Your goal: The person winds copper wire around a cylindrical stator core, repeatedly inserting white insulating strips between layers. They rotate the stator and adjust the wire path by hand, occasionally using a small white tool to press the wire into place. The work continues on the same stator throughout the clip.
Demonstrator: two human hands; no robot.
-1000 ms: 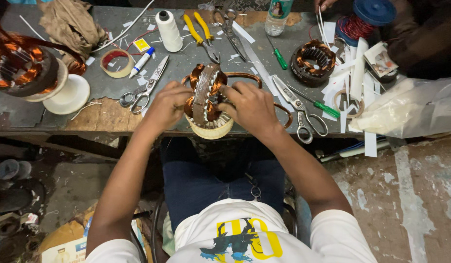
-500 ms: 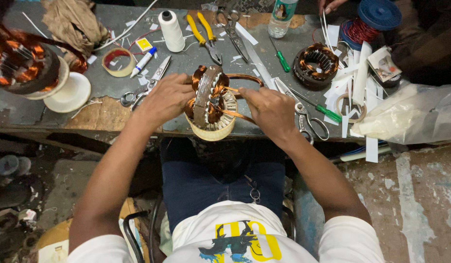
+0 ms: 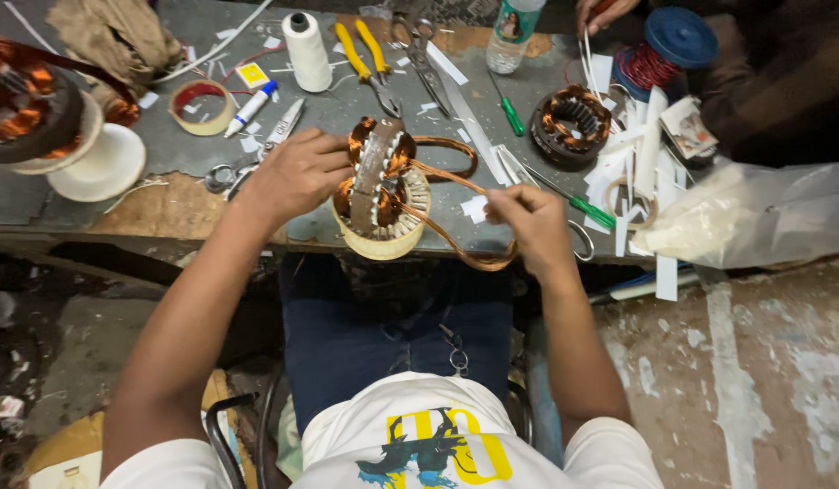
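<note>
Both hands were busy. My left hand [image 3: 297, 172] gripped the motor stator [image 3: 381, 192] at the bench [image 3: 166, 210] edge, standing on its rim, fingers wrapped on its 9 o'clock side. My right hand [image 3: 528, 222] pinched a loop of copper wire [image 3: 456, 244] running off the stator toward 4 o'clock. Yellow pliers [image 3: 365, 50] lay at 12 o'clock, a tape roll [image 3: 202, 107] at 10, a second stator [image 3: 572, 125] at 2.
</note>
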